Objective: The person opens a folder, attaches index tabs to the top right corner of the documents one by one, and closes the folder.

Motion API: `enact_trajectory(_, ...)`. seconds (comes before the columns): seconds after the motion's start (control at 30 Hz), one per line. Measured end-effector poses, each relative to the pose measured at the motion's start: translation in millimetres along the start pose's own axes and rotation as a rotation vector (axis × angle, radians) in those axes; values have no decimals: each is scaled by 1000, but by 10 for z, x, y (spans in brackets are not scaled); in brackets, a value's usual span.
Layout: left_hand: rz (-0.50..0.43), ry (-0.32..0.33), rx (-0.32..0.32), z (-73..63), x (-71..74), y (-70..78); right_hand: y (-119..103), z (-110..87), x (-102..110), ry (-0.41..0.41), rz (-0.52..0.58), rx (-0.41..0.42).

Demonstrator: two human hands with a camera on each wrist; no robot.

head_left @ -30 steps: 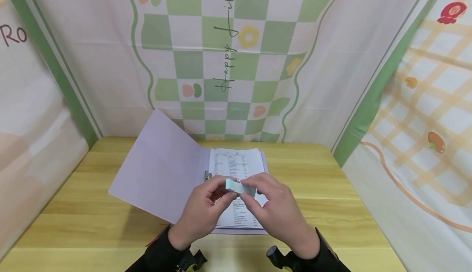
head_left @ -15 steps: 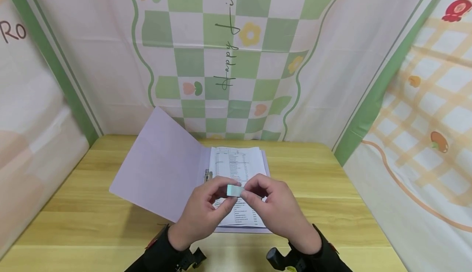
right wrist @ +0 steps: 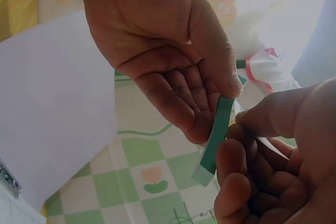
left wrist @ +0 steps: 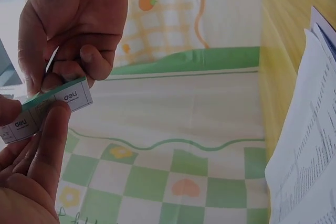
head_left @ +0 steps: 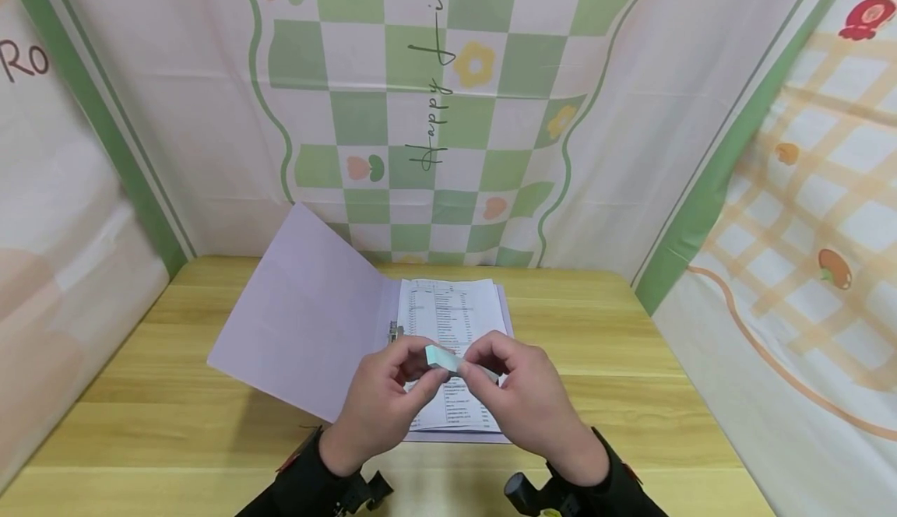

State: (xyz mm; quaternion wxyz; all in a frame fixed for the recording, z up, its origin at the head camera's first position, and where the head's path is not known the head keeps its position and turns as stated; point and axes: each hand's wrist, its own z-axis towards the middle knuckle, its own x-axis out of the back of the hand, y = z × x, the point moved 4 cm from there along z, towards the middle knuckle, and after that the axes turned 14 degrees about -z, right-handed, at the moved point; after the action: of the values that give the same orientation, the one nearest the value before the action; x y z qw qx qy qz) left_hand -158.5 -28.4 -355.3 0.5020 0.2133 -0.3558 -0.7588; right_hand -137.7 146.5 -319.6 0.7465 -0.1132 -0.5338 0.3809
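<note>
A small, narrow pad of green sticky notes is held between both hands above the open folder. Its white backing, printed "deli", shows in the left wrist view. My left hand pinches one end between thumb and fingers. My right hand pinches at the other end, its thumb and forefinger together. Beside the right fingers a thin pale strip shows in the right wrist view; whether it is a leaf lifted off the pad I cannot tell. Under the hands lie printed sheets in the folder.
The lilac folder stands open, its cover tilted up to the left. A metal clip sits at its spine. The wooden table reaches to patterned cloth walls at the back and sides.
The pad has turned in the hands: its face came round to the camera, then tipped so the right end slopes down. My right thumb has moved over the pad's end. The folder stays put.
</note>
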Motion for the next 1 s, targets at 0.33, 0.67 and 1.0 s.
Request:
enact_trajectory(0.33,-118,91,59,1,79,-2,25,7,26,35,-32,-9)
enact_trajectory(0.67,-82,16,201,22,51,-84,103,-14,142,82,-92,-54)
enact_trajectory(1.0,340,-300,259,31,-551,-365,202,-27,386,188,-123,-111)
